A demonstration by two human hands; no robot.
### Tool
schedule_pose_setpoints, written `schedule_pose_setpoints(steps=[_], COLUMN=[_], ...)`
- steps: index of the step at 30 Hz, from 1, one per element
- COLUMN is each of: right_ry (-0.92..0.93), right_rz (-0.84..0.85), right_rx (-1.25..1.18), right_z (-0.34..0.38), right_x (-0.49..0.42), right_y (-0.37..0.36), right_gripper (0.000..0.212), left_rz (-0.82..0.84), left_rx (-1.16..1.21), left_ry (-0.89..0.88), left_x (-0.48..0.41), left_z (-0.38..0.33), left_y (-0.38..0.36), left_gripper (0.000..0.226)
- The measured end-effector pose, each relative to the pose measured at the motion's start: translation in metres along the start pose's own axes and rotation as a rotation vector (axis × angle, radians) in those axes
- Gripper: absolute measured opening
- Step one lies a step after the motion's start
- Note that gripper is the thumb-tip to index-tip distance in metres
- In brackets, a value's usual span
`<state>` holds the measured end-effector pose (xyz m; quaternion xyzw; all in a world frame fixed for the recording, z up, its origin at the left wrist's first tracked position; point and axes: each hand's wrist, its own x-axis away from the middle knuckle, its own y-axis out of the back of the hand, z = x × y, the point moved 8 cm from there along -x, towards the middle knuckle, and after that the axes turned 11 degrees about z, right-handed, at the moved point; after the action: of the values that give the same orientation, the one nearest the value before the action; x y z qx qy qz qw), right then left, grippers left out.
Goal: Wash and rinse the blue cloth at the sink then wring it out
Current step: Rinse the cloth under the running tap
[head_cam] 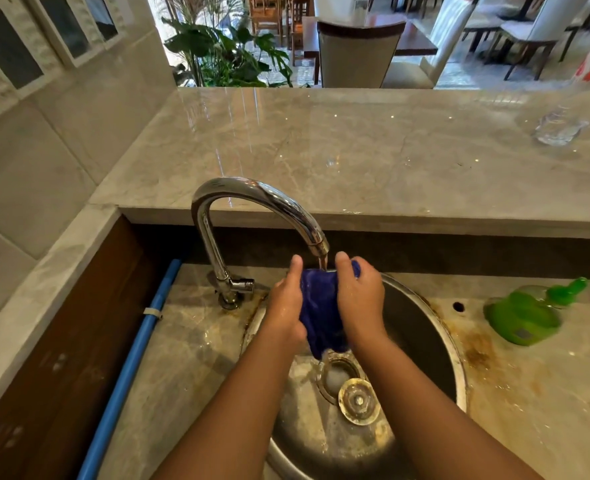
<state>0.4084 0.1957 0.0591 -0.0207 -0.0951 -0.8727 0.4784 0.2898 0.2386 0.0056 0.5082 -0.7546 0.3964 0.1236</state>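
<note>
While water (323,264) runs from the tap (252,192), both hands hold the blue cloth (321,313) right under the tap's spout, over the round metal sink (428,327). Left hand (284,306) grips the cloth's left side, thumb up and close beside the stream; its fingers go round the far side of the cloth, out of sight. Right hand (360,303) grips the right side the same way, thumb up, fingers closed round the cloth, a bit of blue showing past them. Cloth is bunched between the two palms, dark and wet, lower end hanging down toward the drain (333,374). Stream lands on the cloth's top edge, between the thumbs.

Below the tap, a round metal plug (359,400) lies off the drain, just beside it, in the sink bottom. Green bottle (525,315) lies on its side well to the right of the tap, on the stained tabletop (515,386) past the sink rim. Blue pipe (130,358) runs left of the tap along the brown wall. Behind the tap, a raised marble ledge (355,140); far right on it, a clear glass thing (560,130), blurred. Further behind the tap, a plant (224,53) and chairs (359,53).
</note>
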Motion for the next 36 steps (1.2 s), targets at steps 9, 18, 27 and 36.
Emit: schedule_pose_setpoints(steps=[9, 18, 27, 36], right_ry=[0.081, -0.042, 0.189, -0.071], right_rz=[0.041, 0.025, 0.028, -0.018], right_rx=[0.399, 0.146, 0.459, 0.137], right_z=[0.000, -0.026, 0.012, -0.019], right_x=[0.000, -0.011, 0.014, -0.025], right_y=[-0.033, -0.010, -0.039, 0.000], right_gripper=[0.038, 0.037, 0.041, 0.038], left_rz=[0.161, 0.064, 0.102, 0.070], left_rx=[0.134, 0.101, 0.119, 0.015], left_ry=[0.002, 0.069, 0.082, -0.024], left_x=[0.002, 0.007, -0.004, 0.000], left_z=[0.021, 0.016, 0.019, 0.008], left_y=[-0.015, 0.001, -0.011, -0.011], left_gripper=[0.041, 0.059, 0.046, 0.049])
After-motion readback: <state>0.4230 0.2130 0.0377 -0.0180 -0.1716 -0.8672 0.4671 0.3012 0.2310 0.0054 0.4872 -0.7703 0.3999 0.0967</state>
